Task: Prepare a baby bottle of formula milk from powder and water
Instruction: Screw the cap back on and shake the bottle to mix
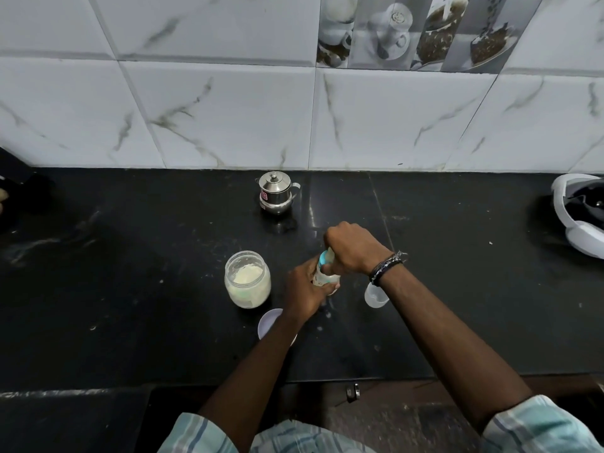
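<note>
A baby bottle with a teal ring stands on the black counter, pale milky liquid showing in it. My left hand wraps its lower body. My right hand closes over its top, hiding the nipple and most of the teal ring. Left of the bottle stands an open clear jar of formula powder. Its white lid lies on the counter under my left wrist. A small clear cap or cup sits right of the bottle, partly under my right wrist. A small steel pot with a lid stands near the wall.
A white appliance with a dark inside sits at the counter's right edge. A dark object lies at the far left. The tiled wall rises behind the counter. The counter's front edge runs below my forearms.
</note>
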